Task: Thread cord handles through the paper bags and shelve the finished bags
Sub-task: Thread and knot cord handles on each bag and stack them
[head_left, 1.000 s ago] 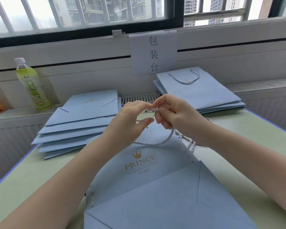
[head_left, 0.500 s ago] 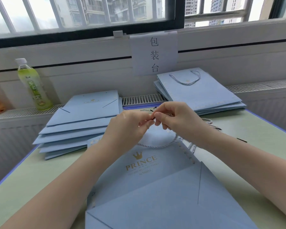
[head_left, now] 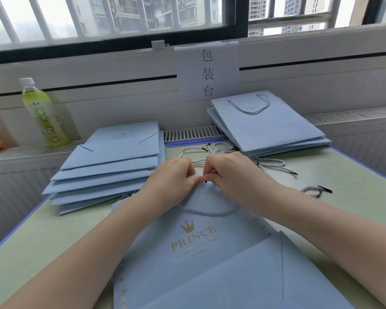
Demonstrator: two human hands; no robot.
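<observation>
A flat light-blue paper bag (head_left: 194,259) with a gold PRINCE crown logo lies in front of me on the table. A white twisted cord (head_left: 207,211) loops across its upper part. My left hand (head_left: 172,181) grips the bag's top edge with curled fingers. My right hand (head_left: 230,175) pinches the black-tipped cord end right at that edge. The hands almost touch. A stack of blue bags without handles (head_left: 112,166) lies at the left. A stack of bags with cord handles (head_left: 270,126) leans at the back right.
Loose cords (head_left: 223,150) lie behind my hands, and one more cord (head_left: 314,190) to the right. A green drink bottle (head_left: 42,114) stands on the sill at the left. A paper sign (head_left: 207,72) hangs under the window. The table (head_left: 354,197) is pale green with a blue edge.
Both hands have dropped from above the bag down to its top edge. The cord loop now lies flat on the bag.
</observation>
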